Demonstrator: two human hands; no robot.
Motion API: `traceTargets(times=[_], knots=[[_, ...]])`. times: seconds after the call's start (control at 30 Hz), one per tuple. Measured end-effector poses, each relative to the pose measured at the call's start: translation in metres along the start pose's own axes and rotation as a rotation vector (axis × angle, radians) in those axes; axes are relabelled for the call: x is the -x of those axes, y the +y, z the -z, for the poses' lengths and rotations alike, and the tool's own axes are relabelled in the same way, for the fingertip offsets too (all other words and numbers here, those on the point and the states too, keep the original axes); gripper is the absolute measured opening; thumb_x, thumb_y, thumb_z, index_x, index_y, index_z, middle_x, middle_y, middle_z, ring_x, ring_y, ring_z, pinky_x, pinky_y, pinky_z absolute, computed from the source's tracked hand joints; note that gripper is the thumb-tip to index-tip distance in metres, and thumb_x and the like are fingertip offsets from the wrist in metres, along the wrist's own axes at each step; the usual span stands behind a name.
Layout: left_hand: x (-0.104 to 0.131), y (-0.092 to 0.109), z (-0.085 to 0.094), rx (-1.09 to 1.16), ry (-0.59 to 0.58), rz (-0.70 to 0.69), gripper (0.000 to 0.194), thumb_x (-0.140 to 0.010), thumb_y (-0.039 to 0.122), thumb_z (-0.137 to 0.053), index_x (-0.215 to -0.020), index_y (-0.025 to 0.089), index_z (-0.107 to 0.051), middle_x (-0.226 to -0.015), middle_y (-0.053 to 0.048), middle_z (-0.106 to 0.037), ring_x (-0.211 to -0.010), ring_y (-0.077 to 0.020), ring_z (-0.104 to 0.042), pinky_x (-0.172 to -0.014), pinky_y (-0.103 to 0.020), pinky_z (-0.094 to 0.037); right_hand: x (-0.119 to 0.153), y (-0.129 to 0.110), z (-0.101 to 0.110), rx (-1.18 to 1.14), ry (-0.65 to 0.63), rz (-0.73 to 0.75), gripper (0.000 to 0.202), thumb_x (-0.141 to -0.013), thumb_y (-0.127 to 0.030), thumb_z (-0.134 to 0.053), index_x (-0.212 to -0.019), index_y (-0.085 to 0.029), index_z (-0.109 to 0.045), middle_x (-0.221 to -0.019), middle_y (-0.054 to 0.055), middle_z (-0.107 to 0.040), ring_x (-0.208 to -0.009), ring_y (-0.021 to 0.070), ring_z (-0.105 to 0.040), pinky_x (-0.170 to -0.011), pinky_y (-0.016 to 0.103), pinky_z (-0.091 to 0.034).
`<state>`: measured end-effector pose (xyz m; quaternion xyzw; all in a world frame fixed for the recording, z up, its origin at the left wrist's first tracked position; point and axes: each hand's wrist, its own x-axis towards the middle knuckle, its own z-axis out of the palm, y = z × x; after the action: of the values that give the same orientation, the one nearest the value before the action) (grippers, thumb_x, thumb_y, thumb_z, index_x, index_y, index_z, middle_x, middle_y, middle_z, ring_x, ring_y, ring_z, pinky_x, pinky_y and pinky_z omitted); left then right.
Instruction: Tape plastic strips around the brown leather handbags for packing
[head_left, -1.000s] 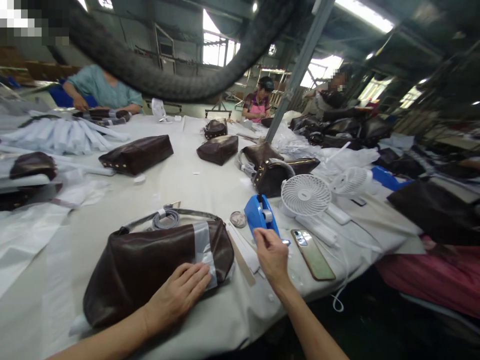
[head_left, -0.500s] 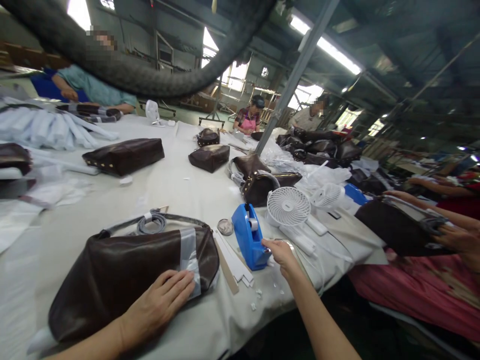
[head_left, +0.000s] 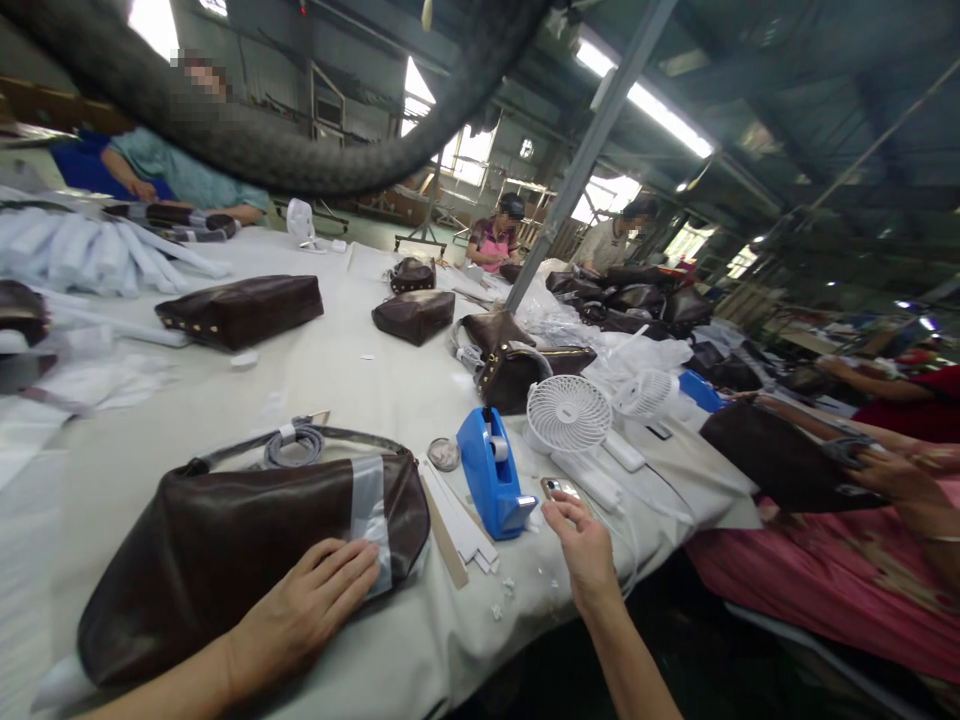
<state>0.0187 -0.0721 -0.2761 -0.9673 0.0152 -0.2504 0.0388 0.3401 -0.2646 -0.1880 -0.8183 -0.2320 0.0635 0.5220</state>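
- Head camera view, as I watch across the shoulder: a blue tape dispenser sits on the tabletop, its long axis slanting toward the worker, cutter end nearest the right hand.
- That right hand is just to the right of the dispenser's cutter, apart from it, fingers bent with the tips close together; whether they pinch a bit of tape, I can't tell.
- Left of the dispenser lies the dark brown leather handbag, long axis across the worker's front, its right end closest to the dispenser.
- The left hand rests flat on that bag, fingers extended and gripping nothing, tips at the translucent wrap band near the bag's right end.
- So the right hand is the nearer one to the dispenser, which stands between it and the bag.
- Thin card strips fill the gap left of the dispenser; a shallow round dish sits beside its far end.
- Right of the dispenser, a phone lies partly hidden behind the right fingers, with a white handheld fan beyond.
- Behind the dispenser, I see a studded bag.
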Motion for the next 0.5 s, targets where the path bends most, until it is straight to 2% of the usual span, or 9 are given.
traceTargets(times=[0.07, 0.17, 0.23, 0.33, 0.5], knots=[[0.0, 0.0, -0.001, 0.002, -0.003, 0.002, 0.045, -0.092, 0.009, -0.036, -0.134, 0.016, -0.052, -0.142, -0.008, -0.05, -0.13, -0.0259, -0.044, -0.106, -0.043, -0.035, 0.014, 0.009, 0.002, -0.003, -0.022, -0.05, 0.037, -0.066, -0.054, -0.07, -0.069, -0.017, -0.073, -0.093, 0.012, -0.073, -0.086, 0.0273, -0.066, -0.07, 0.035, -0.052], [0.001, 0.0, -0.002, -0.002, -0.011, -0.002, 0.045, -0.092, 0.008, -0.036, -0.134, 0.015, -0.051, -0.143, -0.008, -0.049, -0.13, -0.0264, -0.042, -0.106, -0.044, -0.033, 0.026, 0.022, -0.003, 0.004, -0.052, -0.114, 0.045, -0.068, -0.06, -0.065, -0.071, -0.015, -0.071, -0.061, 0.008, -0.068, -0.057, 0.0229, -0.064, -0.052, 0.032, -0.048], [0.001, 0.0, -0.002, 0.001, -0.015, 0.004, 0.045, -0.092, 0.007, -0.036, -0.134, 0.015, -0.051, -0.142, -0.008, -0.05, -0.13, -0.0259, -0.043, -0.107, -0.043, -0.033, 0.027, 0.029, -0.01, 0.024, -0.043, -0.131, 0.047, -0.068, -0.061, -0.062, -0.071, -0.015, -0.07, -0.057, 0.007, -0.067, -0.051, 0.0222, -0.061, -0.048, 0.032, -0.046], [0.001, 0.001, -0.002, 0.011, -0.006, 0.011, 0.044, -0.093, 0.009, -0.036, -0.133, 0.016, -0.052, -0.141, -0.007, -0.051, -0.13, -0.0252, -0.043, -0.107, -0.043, -0.032, 0.022, 0.036, -0.015, 0.088, -0.006, -0.128, 0.043, -0.069, -0.058, -0.06, -0.073, -0.016, -0.069, -0.058, 0.007, -0.067, -0.054, 0.0233, -0.063, -0.052, 0.033, -0.047], [-0.001, 0.0, 0.001, 0.003, -0.001, 0.014, 0.045, -0.092, 0.007, -0.034, -0.132, 0.017, -0.052, -0.139, -0.008, -0.053, -0.128, -0.0254, -0.045, -0.106, -0.043, -0.033, 0.021, 0.041, -0.002, 0.24, 0.032, -0.104, 0.037, -0.067, -0.054, -0.06, -0.066, -0.019, -0.069, -0.057, 0.008, -0.067, -0.058, 0.0273, -0.063, -0.058, 0.037, -0.048]])
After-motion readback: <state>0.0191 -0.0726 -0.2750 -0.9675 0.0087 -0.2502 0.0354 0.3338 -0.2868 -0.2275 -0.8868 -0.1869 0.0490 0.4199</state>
